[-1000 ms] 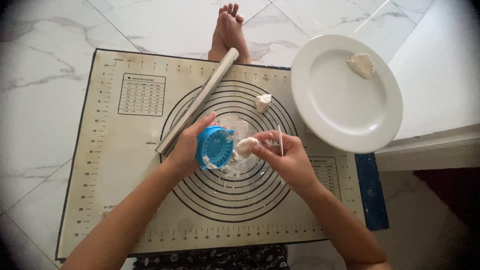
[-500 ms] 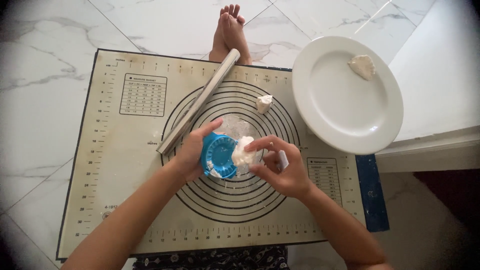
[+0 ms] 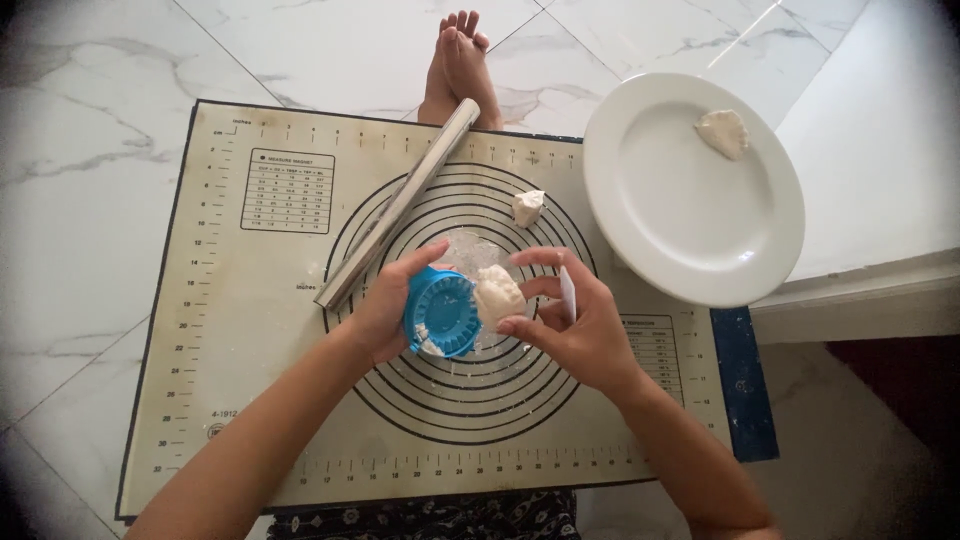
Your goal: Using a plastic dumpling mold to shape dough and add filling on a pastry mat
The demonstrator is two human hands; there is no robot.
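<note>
Landmark: the baking mat [image 3: 250, 400], beige with black rings and ruler marks, lying on a marble floor [image 3: 90, 120].
Rolling pin: a metal rolling pin [image 3: 400, 205] lies slantwise across the upper left of the mat's rings, touched by no hand.
Left hand: the left hand [image 3: 385, 305] is over the middle of the mat, fingers curled around a round blue dumpling press [image 3: 442, 312] with a ridged edge, thumb on top.
Dough: a pale folded piece of dough [image 3: 497, 295] sits at the press's right side, over the mat's centre rings; bits of dough cling to the press's lower edge.
Right hand: the right hand [image 3: 580, 325] is just right of the press, fingertips pinching the folded dough, other fingers loosely spread. A small white strip stands between its fingers; I cannot tell what it is.
Spare lump: a small dough lump [image 3: 527, 207] rests on the mat's upper rings, untouched.
Plate: a white plate [image 3: 650, 230] overlaps the mat's upper right corner, holding one shaped dumpling [image 3: 722, 133].
Progress: judging by this, one piece is finished, one is coming out of the press, and the lump is yet to be shaped.
</note>
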